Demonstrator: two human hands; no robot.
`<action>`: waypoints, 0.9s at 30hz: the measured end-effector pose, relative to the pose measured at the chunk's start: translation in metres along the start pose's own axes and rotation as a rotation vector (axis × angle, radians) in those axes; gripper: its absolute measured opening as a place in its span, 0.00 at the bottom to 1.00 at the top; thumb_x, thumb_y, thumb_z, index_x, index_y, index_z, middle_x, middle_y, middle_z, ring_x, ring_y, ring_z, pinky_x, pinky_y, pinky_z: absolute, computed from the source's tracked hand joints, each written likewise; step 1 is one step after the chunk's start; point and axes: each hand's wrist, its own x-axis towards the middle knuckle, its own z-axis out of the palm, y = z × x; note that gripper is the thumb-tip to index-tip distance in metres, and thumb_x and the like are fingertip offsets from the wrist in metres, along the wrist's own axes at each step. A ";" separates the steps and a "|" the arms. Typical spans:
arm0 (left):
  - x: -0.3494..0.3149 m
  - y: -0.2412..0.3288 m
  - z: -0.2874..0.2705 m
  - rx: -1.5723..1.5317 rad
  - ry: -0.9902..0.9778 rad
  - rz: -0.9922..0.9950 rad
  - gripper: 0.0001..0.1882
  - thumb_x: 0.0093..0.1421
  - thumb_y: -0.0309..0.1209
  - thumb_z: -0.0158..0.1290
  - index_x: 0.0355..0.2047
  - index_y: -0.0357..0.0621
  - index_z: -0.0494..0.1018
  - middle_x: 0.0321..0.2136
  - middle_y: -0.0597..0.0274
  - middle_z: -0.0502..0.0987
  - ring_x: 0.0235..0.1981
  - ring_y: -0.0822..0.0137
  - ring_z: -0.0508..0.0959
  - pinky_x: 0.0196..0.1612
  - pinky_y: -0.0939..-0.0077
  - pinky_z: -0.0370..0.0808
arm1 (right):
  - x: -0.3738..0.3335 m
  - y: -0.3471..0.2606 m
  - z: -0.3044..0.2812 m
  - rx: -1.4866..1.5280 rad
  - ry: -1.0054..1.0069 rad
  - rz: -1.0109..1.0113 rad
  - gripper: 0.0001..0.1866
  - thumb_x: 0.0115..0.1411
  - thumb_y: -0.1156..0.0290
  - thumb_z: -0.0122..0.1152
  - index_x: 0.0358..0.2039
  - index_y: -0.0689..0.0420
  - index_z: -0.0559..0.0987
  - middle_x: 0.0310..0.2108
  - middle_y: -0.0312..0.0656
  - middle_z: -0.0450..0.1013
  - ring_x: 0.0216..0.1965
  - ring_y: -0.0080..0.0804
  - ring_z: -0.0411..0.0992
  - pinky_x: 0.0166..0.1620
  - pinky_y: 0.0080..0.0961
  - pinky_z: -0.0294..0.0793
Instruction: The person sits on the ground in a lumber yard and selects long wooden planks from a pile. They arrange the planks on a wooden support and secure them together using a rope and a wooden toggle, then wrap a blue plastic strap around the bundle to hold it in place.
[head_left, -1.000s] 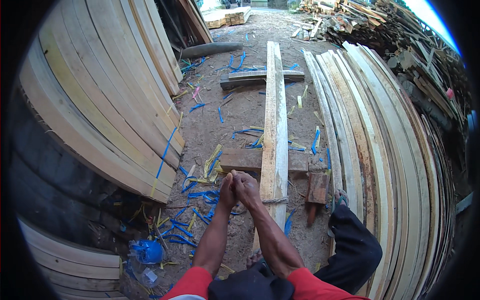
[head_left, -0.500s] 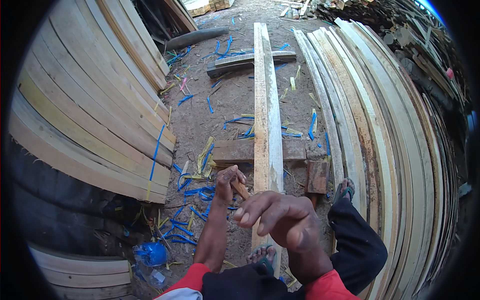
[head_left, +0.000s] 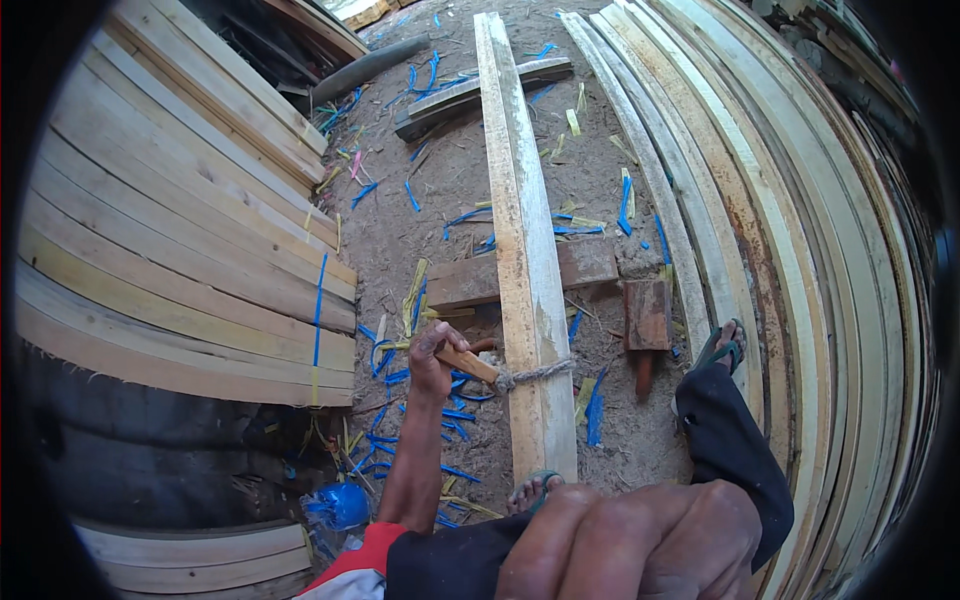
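Right grip [head_left: 640, 545] is the closest thing here, huge and low in view, fingers bent, and honestly can't tell if it's holding anything. Left grip [head_left: 432, 355] sits farther out, clenched round a wooden stick [head_left: 468, 365], forearm reaching up from below. The stick slants down to the right and its tip meets the knotted rope [head_left: 543, 372] wrapped across the long timber [head_left: 518, 300]. So the timber's just right of the left grip, the nearer hand to the rope, its long axis running away from the person, leaning slightly left. Beyond that, a cross beam [head_left: 465, 282] passes beneath it.
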 end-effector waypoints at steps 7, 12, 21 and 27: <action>-0.012 0.006 -0.005 -0.035 0.079 -0.001 0.15 0.61 0.36 0.45 0.19 0.44 0.66 0.18 0.61 0.69 0.24 0.66 0.70 0.37 0.68 0.69 | -0.062 -0.047 -0.245 -0.692 0.642 0.204 0.14 0.63 0.65 0.48 0.24 0.59 0.68 0.29 0.44 0.70 0.29 0.31 0.72 0.33 0.27 0.74; -0.009 0.006 0.010 0.002 0.058 -0.003 0.15 0.63 0.36 0.41 0.20 0.45 0.65 0.19 0.62 0.67 0.26 0.66 0.69 0.40 0.67 0.66 | -0.222 -0.062 -0.455 -1.903 1.079 0.887 0.22 0.50 0.61 0.65 0.39 0.64 0.72 0.35 0.48 0.73 0.39 0.42 0.73 0.44 0.34 0.72; -0.015 0.014 0.000 0.119 0.037 -0.008 0.16 0.64 0.35 0.38 0.20 0.45 0.65 0.21 0.60 0.70 0.30 0.62 0.70 0.46 0.62 0.64 | -0.244 -0.038 -0.500 -1.425 0.776 1.565 0.27 0.43 0.66 0.67 0.41 0.66 0.70 0.33 0.50 0.73 0.37 0.45 0.75 0.40 0.39 0.74; -0.008 0.012 0.007 0.109 0.025 -0.030 0.14 0.63 0.35 0.39 0.21 0.46 0.64 0.21 0.60 0.69 0.30 0.62 0.70 0.47 0.62 0.64 | -0.161 -0.039 -0.473 -0.259 1.146 0.917 0.15 0.48 0.76 0.56 0.37 0.63 0.67 0.23 0.42 0.70 0.20 0.29 0.71 0.23 0.31 0.77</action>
